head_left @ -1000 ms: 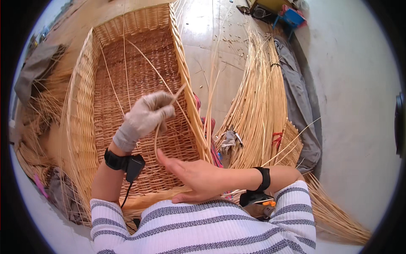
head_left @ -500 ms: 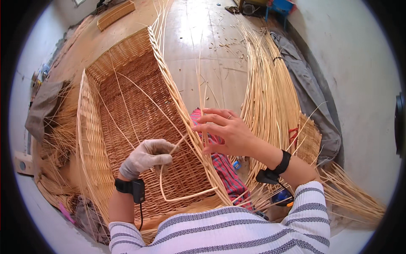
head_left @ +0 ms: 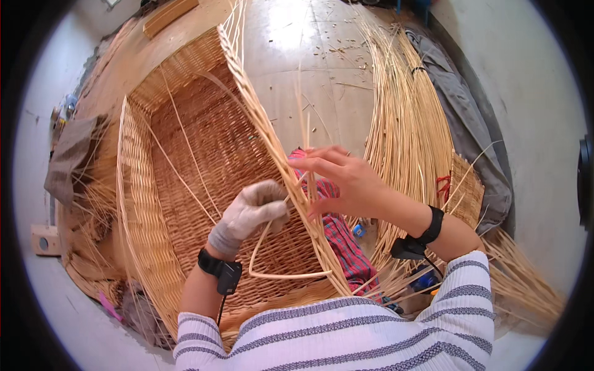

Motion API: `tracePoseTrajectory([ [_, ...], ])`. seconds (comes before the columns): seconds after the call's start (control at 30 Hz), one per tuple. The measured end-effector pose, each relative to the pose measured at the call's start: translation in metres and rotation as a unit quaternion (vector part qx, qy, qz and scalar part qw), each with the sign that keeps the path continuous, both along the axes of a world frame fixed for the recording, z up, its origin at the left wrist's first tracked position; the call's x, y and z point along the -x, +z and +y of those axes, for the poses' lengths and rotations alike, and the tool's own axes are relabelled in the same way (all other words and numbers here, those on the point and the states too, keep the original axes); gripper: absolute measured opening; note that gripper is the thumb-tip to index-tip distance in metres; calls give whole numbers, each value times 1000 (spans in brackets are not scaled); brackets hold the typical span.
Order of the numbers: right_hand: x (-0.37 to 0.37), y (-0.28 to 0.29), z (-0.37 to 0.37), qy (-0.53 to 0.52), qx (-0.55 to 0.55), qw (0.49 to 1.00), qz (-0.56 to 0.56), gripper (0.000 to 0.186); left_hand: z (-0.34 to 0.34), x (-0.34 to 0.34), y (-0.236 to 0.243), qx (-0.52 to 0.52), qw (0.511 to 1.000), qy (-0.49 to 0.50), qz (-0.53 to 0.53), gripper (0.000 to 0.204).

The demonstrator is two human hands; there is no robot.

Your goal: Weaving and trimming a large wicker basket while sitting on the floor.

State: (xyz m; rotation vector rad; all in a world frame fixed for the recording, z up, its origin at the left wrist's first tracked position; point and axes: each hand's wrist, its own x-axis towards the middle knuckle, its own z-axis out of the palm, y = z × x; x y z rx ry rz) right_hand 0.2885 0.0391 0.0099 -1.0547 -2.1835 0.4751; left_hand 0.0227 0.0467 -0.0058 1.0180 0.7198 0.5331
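Observation:
A large rectangular wicker basket point(head_left: 137, 185) lies before me, its brown woven bottom showing and a braided rim point(head_left: 247, 93) along its right side. Inside it, my left hand point(head_left: 257, 207), in a pale glove, pinches a willow rod near the rim. A bent rod point(head_left: 291, 276) loops below that hand to the rim. My bare right hand point(head_left: 349, 185) is at the outer side of the rim, fingers apart and curved around upright rods point(head_left: 309, 139). Its fingertips are at the braid; whether they press on it is hard to see.
Long bundled rods point(head_left: 408, 117) lie on the floor at right, beside grey cloth point(head_left: 455, 99). Red plaid cloth point(head_left: 346, 247) shows beneath the rim. More loose rods point(head_left: 520, 272) spread at lower right. At left lie a grey-brown cloth point(head_left: 74, 157) and rod ends.
My left hand has moved right and up to the rim, drawing the rod along. My right hand stays outside the rim, its fingers slightly more curved. The view has shifted a little.

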Motion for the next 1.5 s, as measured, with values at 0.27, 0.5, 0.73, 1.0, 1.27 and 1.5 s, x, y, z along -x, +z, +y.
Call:
tracePoseTrajectory([
  [0.27,-2,13,53,167,-148,954,-199,7,-7,-6,-11,-14,997,67,-31,36],
  [0.5,-76,61,141,37,-309,929,-200,18,-6,-10,-26,-32,991,36,-122,45],
  [0.73,3,41,90,-101,261,952,-125,32,-8,-25,-27,-14,997,25,-77,30],
  [1.0,33,-3,9,-55,401,865,295,42,-15,-22,18,0,998,-8,56,31],
  [1.27,12,-4,-148,21,240,971,-8,98,-16,-9,54,-435,869,38,234,66],
  [1.5,39,-34,-229,-6,183,982,50,100,-43,-28,37,-351,934,21,55,71],
])
